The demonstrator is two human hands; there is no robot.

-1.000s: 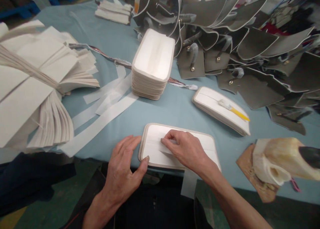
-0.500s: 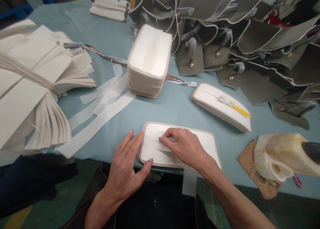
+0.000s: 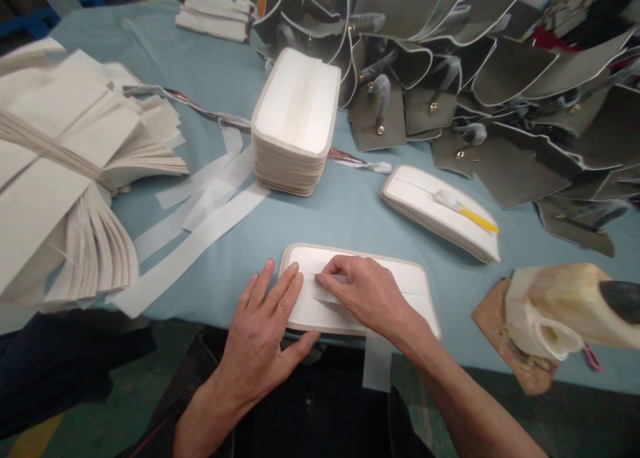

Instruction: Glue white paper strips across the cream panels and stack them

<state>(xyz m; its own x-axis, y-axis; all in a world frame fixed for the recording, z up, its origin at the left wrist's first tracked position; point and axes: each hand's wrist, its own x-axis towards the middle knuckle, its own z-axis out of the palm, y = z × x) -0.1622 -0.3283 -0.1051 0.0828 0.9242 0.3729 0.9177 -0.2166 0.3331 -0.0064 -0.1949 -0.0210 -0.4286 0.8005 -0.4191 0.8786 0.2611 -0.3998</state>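
A white rounded panel (image 3: 413,275) with a beige rim lies at the table's front edge, a slit line running along its length. My left hand (image 3: 267,318) lies on its left end, fingers stretched out and thumb at the near edge. Over the middle of the panel, my right hand (image 3: 365,291) has its thumb and forefinger pinched on a thin translucent white strip (image 3: 377,361). Part of that strip hangs over the table edge below my wrist; the rest is mostly hidden under the hand.
Behind stand a tall stack of similar panels (image 3: 297,105) and a smaller stack (image 3: 420,201) bearing a yellow-handled brush (image 3: 470,215). Loose strips (image 3: 200,238) and bundled cream pieces (image 3: 55,138) lie left. Grey bag parts (image 3: 500,158) fill the back right, and a stained plastic container (image 3: 555,305) sits right.
My left hand has slid right, its fingers now further onto the panel's surface. My right hand keeps its pinch at nearly the same spot. The whole view has shifted slightly.
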